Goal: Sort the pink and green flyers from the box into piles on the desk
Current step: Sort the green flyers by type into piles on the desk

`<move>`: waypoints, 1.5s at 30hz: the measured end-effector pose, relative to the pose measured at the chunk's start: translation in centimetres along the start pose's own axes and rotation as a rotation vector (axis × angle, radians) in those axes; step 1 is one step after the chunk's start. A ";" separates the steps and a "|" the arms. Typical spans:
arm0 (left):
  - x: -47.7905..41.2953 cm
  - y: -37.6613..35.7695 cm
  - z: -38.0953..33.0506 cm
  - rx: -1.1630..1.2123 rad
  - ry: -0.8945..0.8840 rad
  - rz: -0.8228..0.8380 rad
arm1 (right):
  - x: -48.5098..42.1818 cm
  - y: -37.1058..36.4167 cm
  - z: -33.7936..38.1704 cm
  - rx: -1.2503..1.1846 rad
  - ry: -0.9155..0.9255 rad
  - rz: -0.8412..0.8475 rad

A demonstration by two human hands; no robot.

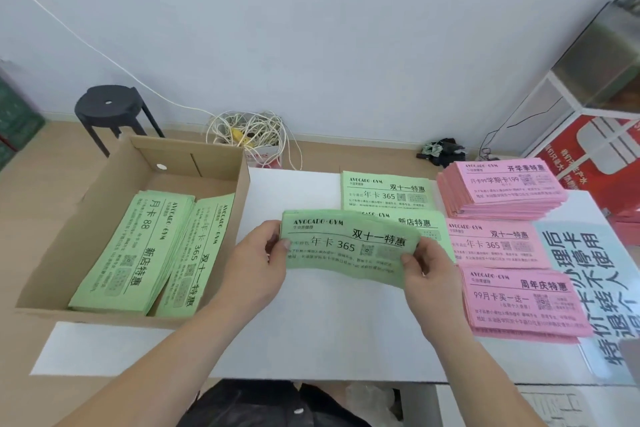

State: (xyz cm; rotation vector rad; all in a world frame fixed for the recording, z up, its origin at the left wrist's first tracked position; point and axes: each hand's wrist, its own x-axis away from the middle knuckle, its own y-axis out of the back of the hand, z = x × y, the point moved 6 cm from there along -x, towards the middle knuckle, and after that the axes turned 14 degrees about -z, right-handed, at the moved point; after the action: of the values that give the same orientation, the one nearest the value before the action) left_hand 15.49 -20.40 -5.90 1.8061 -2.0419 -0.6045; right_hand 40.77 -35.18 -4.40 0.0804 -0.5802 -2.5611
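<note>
Left hand and right hand pinch a green flyer bundle, probably several sheets; square edges, then lay on matching far green pile.

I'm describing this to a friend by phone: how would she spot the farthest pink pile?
Find the white desk; along its right side three pink piles run away from the person. The farthest pink pile lies nearest the wall, right of a green pile. It is the thickest, its edges fanned out.
</note>
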 end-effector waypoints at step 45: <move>-11.8 -14.8 -4.1 0.113 0.388 0.306 | -20.6 -15.9 5.1 0.928 0.503 0.745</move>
State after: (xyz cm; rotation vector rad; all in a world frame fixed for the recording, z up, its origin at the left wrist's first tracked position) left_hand 31.60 -10.47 -10.01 1.4797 -2.0463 -0.0470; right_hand 50.43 -10.67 -7.52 0.6587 -1.2423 -1.3280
